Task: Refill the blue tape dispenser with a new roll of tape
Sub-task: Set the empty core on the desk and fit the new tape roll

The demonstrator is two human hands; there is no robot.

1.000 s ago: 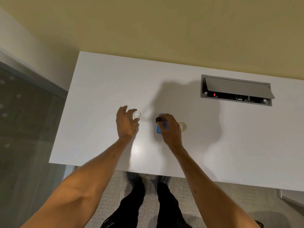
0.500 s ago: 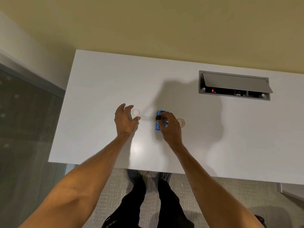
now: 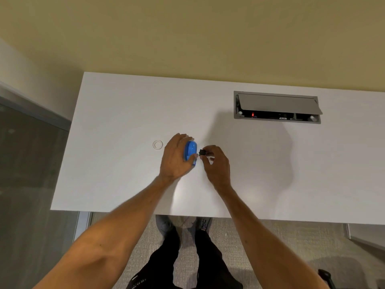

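left hand [image 3: 176, 158] cupped, right hand [image 3: 216, 163] pinching

Bare white desk [image 3: 116, 176] lies open all around both sets of fingers; only a clear tape ring [image 3: 157, 144] sits just left of the left fingers [image 3: 180, 137].

No legible text or labels anywhere.

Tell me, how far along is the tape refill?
Early. The left hand holds the blue dispenser; the right hand pinches a small black piece beside it, seemingly the core. A clear ring lies untouched on the table. Loading remains.
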